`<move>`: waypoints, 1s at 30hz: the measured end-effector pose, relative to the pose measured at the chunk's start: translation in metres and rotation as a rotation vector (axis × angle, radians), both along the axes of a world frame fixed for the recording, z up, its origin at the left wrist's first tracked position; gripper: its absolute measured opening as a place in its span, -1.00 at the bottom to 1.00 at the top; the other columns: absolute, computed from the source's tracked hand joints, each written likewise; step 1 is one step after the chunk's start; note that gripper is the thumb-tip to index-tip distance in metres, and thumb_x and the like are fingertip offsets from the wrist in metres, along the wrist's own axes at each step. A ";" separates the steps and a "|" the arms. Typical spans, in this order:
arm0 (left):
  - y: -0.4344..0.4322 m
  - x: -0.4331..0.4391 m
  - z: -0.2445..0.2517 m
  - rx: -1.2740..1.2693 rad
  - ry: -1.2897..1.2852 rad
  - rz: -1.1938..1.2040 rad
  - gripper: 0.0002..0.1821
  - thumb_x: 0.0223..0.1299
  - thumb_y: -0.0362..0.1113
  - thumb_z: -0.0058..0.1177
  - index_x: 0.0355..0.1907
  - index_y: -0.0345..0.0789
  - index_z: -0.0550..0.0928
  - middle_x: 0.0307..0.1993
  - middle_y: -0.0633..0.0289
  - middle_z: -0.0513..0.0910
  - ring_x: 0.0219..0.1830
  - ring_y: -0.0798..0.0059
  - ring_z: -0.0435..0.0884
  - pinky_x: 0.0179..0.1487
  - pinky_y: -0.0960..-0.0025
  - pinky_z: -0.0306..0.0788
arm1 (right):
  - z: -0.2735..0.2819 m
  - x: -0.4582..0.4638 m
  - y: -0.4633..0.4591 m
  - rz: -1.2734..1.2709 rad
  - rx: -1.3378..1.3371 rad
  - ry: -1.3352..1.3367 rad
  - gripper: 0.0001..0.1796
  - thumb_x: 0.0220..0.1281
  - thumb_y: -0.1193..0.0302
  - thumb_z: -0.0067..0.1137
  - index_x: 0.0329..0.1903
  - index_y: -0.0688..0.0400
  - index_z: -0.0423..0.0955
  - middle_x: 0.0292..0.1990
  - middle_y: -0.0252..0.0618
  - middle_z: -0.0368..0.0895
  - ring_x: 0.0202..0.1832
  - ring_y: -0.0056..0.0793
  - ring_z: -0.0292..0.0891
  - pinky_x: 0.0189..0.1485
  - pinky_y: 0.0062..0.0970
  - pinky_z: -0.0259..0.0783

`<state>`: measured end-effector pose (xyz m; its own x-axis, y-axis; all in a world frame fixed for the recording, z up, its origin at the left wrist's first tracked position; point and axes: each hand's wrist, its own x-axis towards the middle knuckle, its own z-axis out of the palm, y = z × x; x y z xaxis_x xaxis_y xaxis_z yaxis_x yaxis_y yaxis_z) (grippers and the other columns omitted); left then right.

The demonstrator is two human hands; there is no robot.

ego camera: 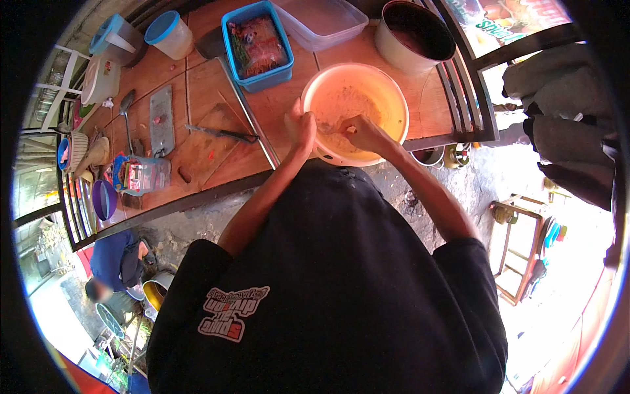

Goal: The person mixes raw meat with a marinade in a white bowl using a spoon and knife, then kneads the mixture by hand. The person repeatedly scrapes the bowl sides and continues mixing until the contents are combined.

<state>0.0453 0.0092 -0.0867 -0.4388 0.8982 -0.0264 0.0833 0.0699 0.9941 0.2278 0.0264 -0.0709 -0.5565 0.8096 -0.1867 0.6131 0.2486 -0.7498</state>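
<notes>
A large orange plastic basin (389, 106) with a lighter rim stands at the table's front edge, directly before me. Wet, speckled residue or batter coats its bottom. My left hand (302, 129) grips the basin's left rim, fingers on the outside. Inside the basin, my right hand (363, 134) has its fingers curled around what looks like a small spoon-like utensil (326, 129); most of it is hidden or blurred. Behind the basin's left side sits a blue rectangular container (263, 84) of bagged food. A deep, light-coloured pot (406, 56) with a dark inside stands behind its right side.
Left of the basin are a long metal-handled tool (253, 118), a kitchen knife (221, 133) on a wooden board (209, 155), a grey slab (162, 120) and a ladle (127, 106). Slatted rails (465, 98) bound the table's right end. A person (110, 263) crouches at lower left.
</notes>
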 end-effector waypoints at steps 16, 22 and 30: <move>0.008 0.001 -0.027 0.130 -0.008 0.031 -0.65 -0.12 -0.46 -0.18 -0.23 -0.42 0.60 -0.56 0.00 0.57 -0.53 0.28 0.60 -0.35 0.30 0.46 | 0.020 0.000 -0.016 -0.107 -0.208 -0.158 -0.85 0.10 0.49 0.12 -0.29 0.19 0.65 -0.36 0.02 0.68 -0.21 -0.04 0.65 -0.13 -0.24 0.50; 0.009 -0.007 -0.010 0.072 -0.098 -0.054 -0.68 -0.13 -0.45 -0.17 -0.27 -0.44 0.58 -0.62 0.05 0.49 -0.56 0.39 0.52 -0.40 0.30 0.41 | 0.061 0.021 0.012 0.046 0.198 -0.511 -0.79 0.17 0.42 0.06 -0.20 0.06 0.66 -0.28 0.03 0.68 -0.17 0.02 0.61 -0.12 -0.09 0.49; 0.009 -0.010 -0.013 -0.028 0.060 0.014 -0.67 -0.12 -0.45 -0.17 -0.26 -0.43 0.61 -0.49 0.20 0.61 -0.43 0.53 0.57 -0.28 0.38 0.45 | 0.041 0.008 0.001 -0.088 0.027 -0.518 -0.78 0.11 0.46 0.08 -0.24 0.14 0.68 -0.30 0.11 0.67 -0.20 0.00 0.64 -0.10 -0.16 0.50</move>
